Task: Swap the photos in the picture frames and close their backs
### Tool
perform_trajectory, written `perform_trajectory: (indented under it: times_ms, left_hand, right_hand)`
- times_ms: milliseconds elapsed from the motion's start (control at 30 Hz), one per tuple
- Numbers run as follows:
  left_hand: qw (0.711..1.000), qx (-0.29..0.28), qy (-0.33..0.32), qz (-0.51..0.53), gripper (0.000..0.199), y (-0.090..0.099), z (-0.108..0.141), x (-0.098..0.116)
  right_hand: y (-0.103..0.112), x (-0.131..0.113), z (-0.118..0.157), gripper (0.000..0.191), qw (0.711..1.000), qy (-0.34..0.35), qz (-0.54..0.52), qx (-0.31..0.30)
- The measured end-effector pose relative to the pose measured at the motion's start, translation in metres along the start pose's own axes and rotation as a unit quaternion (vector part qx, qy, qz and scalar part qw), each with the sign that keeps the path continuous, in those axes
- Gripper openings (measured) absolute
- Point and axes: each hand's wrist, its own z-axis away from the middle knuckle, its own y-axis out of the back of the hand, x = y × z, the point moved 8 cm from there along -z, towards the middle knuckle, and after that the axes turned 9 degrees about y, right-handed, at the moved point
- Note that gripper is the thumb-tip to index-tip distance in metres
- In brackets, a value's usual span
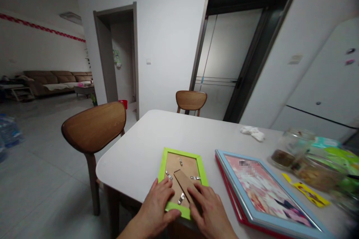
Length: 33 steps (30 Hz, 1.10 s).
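Left hand (pixel 159 202): loosely open, apparently steadying green frame (pixel 202 171).
Right hand (pixel 209 206): curled over stand (pixel 183 181) (grip unclear).
Backing (pixel 171 161): faces up, presumably exposing 4 clips (pixel 181 198).

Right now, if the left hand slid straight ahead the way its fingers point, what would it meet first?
Most likely the metal clip just beyond the left hand, on the back of the green frame. The hand's height is hard to judge, so it might pass above.
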Motion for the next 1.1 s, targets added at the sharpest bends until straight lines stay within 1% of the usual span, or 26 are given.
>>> perform_trajectory:
  times_ms: [67,200,300,400,467,633,700,733,800,867,900,967,1100]
  left_hand:
    - [1.0,-0.019,-0.006,0.002,0.043,-0.002,0.004,-0.002]
    - [0.999,-0.034,-0.004,0.01,0.042,-0.004,0.004,-0.006]
    - [0.999,-0.041,0.001,0.012,0.041,-0.004,0.002,-0.005]
    - [0.999,-0.034,0.004,0.009,0.035,-0.003,0.001,-0.005]
    - [1.0,-0.028,0.003,0.008,0.034,-0.002,0.002,-0.004]
    - [1.0,-0.019,0.001,0.014,0.034,0.0,0.003,-0.004]
    - [1.0,-0.018,0.002,0.018,0.034,0.0,0.003,-0.004]
    - [1.0,-0.017,0.002,0.018,0.035,0.0,0.003,-0.004]
    - [1.0,-0.016,0.004,0.017,0.036,0.0,0.003,-0.004]
    - [1.0,-0.014,0.006,0.016,0.039,0.0,0.003,-0.005]
    - [1.0,-0.013,0.008,0.016,0.04,0.0,0.003,-0.006]
    - [1.0,-0.009,0.01,0.017,0.04,0.0,0.003,-0.007]
    - [1.0,-0.002,0.002,0.009,0.039,-0.001,0.003,-0.008]
  right_hand:
    - [0.002,-0.008,-0.001,0.03,1.0,0.03,0.005,-0.006]
    - [-0.001,-0.025,-0.002,0.029,0.993,0.105,0.003,-0.058]
    - [-0.005,-0.028,-0.001,0.034,0.987,0.132,-0.004,-0.09]
    - [-0.005,-0.028,-0.001,0.04,0.983,0.153,-0.015,-0.102]
    - [-0.004,-0.029,-0.002,0.041,0.982,0.155,-0.022,-0.105]
    - [0.003,-0.033,-0.002,0.036,0.983,0.14,-0.043,-0.107]
    - [0.005,-0.03,-0.003,0.038,0.986,0.127,-0.052,-0.097]
    - [0.007,-0.025,-0.005,0.04,0.989,0.105,-0.049,-0.087]
    - [0.009,-0.007,-0.011,0.04,0.997,0.031,-0.022,-0.062]
    - [0.011,0.013,-0.018,0.037,0.997,-0.047,0.023,-0.047]
    - [0.011,0.021,-0.021,0.034,0.995,-0.072,0.042,-0.048]
    - [0.009,0.029,-0.028,0.029,0.992,-0.091,0.068,-0.052]
    - [0.008,0.032,-0.032,0.026,0.992,-0.082,0.075,-0.06]
